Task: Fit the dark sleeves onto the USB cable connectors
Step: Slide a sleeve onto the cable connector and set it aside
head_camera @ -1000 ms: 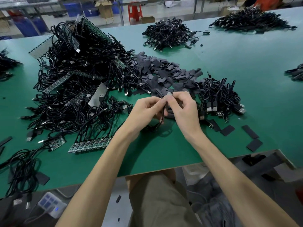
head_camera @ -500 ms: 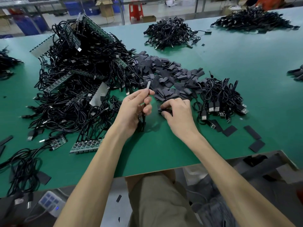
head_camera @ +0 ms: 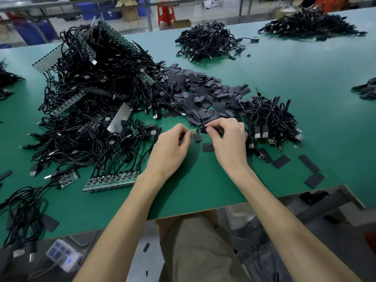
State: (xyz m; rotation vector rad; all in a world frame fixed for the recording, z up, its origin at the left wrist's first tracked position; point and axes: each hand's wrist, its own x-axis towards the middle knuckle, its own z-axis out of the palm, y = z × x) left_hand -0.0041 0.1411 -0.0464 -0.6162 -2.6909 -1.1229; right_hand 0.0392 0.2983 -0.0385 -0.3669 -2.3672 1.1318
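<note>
Both grip, I see: left hand (head_camera: 169,145) fingers (head_camera: 186,137) pinch the silver metal USB connector (head_camera: 193,130), right hand (head_camera: 228,141) fingers a flat dark sleeve (head_camera: 203,130) just beside it.

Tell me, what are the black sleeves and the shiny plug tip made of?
Sleeves: probably thin, soft plastic or rubber tubing, matte dark grey; they lie flattened.
Plug tip: likely metal; silvery, and it catches the light.
</note>
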